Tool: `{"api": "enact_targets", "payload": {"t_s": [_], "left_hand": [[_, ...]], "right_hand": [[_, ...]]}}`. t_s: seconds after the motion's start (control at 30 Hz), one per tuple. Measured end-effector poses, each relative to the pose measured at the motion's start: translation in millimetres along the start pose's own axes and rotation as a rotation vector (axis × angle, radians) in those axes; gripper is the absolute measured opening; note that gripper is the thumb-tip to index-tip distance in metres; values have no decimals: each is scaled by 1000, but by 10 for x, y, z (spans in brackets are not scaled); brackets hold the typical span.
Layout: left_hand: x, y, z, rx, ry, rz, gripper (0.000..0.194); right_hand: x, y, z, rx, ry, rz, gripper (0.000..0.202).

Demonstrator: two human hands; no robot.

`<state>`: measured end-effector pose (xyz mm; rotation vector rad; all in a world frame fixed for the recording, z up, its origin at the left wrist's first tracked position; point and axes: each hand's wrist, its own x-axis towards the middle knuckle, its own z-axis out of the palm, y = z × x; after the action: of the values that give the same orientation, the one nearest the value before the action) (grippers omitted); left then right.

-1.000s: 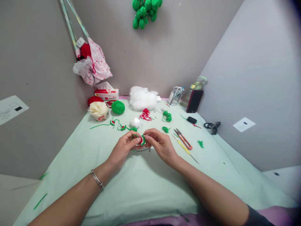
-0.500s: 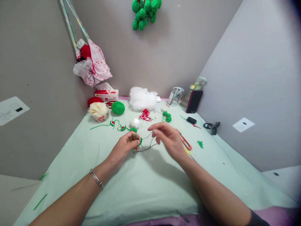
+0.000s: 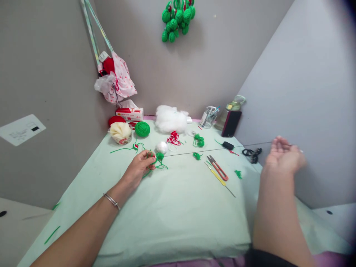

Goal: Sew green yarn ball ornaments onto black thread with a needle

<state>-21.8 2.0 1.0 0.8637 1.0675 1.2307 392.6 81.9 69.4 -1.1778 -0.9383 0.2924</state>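
Evidently the step in hand is a thread pull: a dark thread (image 3: 183, 154) runs in a long, taut line across the surface (image 3: 178, 218), from the small crocheted piece (image 3: 155, 160) at the left to the person's raised right hand (image 3: 286, 155) at the far right. The left hand (image 3: 140, 166) has its grip clamped on that piece, thumb and fingers pinched together over its edge, just above the surface and near the white ball (image 3: 161, 147); a bit of red shows beside the green, and loose green ends hang about the fingers. The right hand's grip is curled, its fingertips together on the thread's far end, the palm turned up and well apart from the work; whether a needle sits in it is too small to tell. As I judge it, this pull calls for a firm left pinch and an even draw, so that the stitch tightens without puckering the piece or snapping the thread. A further stitch would need the right hand brought back in close to the edge. The orange-handled snips (image 3: 219, 169) and the yellow-handled hook (image 3: 218, 177) lie untouched on the surface, below the line of the thread, within easy reach if a cut were wanted.
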Motion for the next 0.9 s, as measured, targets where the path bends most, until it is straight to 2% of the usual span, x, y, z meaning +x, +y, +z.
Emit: {"api": "enact_targets", "payload": {"t_s": [0.07, 0.1, 0.17, 0.27, 0.3, 0.33, 0.4, 0.47, 0.57, 0.63, 0.77, 0.8, 0.9], "left_hand": [[-24, -2, 24, 5, -46, 12, 29], [-39, -8, 41, 14, -68, 21, 27], [-65, -26, 76, 46, -97, 41, 25], [-83, -64, 115, 105, -108, 82, 22], [-83, -76, 122, 123, -111, 98, 21], [-82, -87, 125, 141, -115, 114, 20], [-77, -100, 125, 183, -112, 147, 19], [-71, -101, 119, 237, -84, 173, 17], [-62, -83, 114, 291, -36, 178, 17], [-60, -71, 120, 286, -32, 162, 18], [-78, -64, 143, 238, -39, 144, 23], [-86, -66, 148, 230, -43, 144, 23], [-105, -80, 159, 224, -67, 136, 23]], "right_hand": [[-135, -20, 138, 119, -47, 44, 33], [-256, -40, 259, 173, -114, 81, 25], [-601, -91, 554, 259, -416, 216, 19], [-1264, -175, 946, 238, -749, 330, 33], [-1476, -202, 1029, 228, -975, 397, 34], [-1661, -229, 1084, 231, -1133, 441, 35], [-1916, -281, 1122, 245, -1320, 480, 34], [-2007, -333, 1100, 265, -1345, 442, 31], [-1928, -387, 1041, 228, -1271, 348, 25], [-1828, -393, 1012, 113, -1206, 261, 22], [-1704, -356, 970, -175, -926, -182, 14], [-1699, -347, 962, -211, -890, -270, 13], [-1740, -336, 948, -255, -929, -423, 14]]}}
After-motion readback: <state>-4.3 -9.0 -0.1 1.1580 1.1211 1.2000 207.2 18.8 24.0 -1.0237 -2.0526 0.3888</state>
